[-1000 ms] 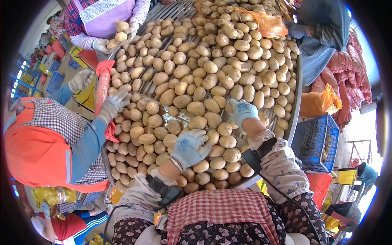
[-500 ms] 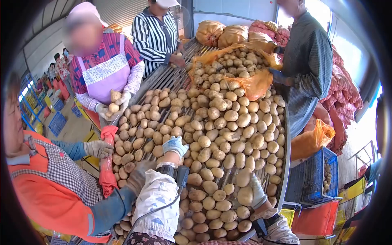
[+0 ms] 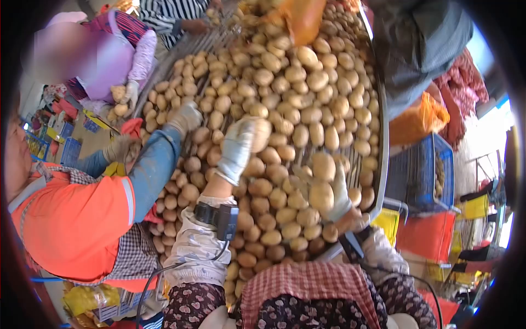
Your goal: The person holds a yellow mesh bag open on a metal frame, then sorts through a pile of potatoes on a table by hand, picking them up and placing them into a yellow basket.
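Observation:
Potatoes point(image 3: 265, 187) lie heaped over a slatted metal table. My left hand point(image 3: 236, 151), in a pale glove with a device strapped at the wrist, is closed around a large potato point(image 3: 260, 135) above the middle of the heap. Lower right, near the metal rim, my right hand point(image 3: 340, 192) is gloved too and holds two large potatoes, one above the other point(image 3: 321, 197). Its fingers are partly hidden behind them.
A co-worker in orange point(image 3: 82, 219) reaches over the potatoes from the left. Others stand at the far left, far end and upper right. A metal rim point(image 3: 385, 131) bounds the right side, with blue crates point(image 3: 419, 170) beyond.
The view has tilted down. My left hand has closed around a potato. My right hand still holds its potatoes. The orange-clad co-worker's arm has moved farther over the heap.

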`<control>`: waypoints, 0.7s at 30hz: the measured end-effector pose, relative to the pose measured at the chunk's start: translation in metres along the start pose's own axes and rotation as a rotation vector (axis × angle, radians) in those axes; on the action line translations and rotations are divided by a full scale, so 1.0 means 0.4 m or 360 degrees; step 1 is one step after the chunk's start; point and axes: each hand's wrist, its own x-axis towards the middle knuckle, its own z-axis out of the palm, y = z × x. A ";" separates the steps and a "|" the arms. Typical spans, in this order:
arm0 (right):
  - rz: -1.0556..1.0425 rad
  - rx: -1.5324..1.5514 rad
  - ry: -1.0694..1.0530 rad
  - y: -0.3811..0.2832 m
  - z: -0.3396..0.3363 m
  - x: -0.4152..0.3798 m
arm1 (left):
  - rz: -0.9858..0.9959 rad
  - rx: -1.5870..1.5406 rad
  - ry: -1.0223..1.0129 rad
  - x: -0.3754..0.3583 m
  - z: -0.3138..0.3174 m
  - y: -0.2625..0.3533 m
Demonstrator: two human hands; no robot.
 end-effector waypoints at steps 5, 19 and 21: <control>-0.0545 -0.0015 0.0199 0.042 -0.020 0.037 | 0.0266 0.0922 -0.0147 -0.182 0.155 -0.015; -0.0773 -0.1064 -0.0316 0.041 0.017 -0.120 | -0.0310 0.2451 0.0333 -0.274 -0.115 -0.116; -0.1378 -0.1725 -0.0017 -0.001 0.004 -0.215 | -0.0335 0.2116 0.0421 -0.306 -0.112 -0.135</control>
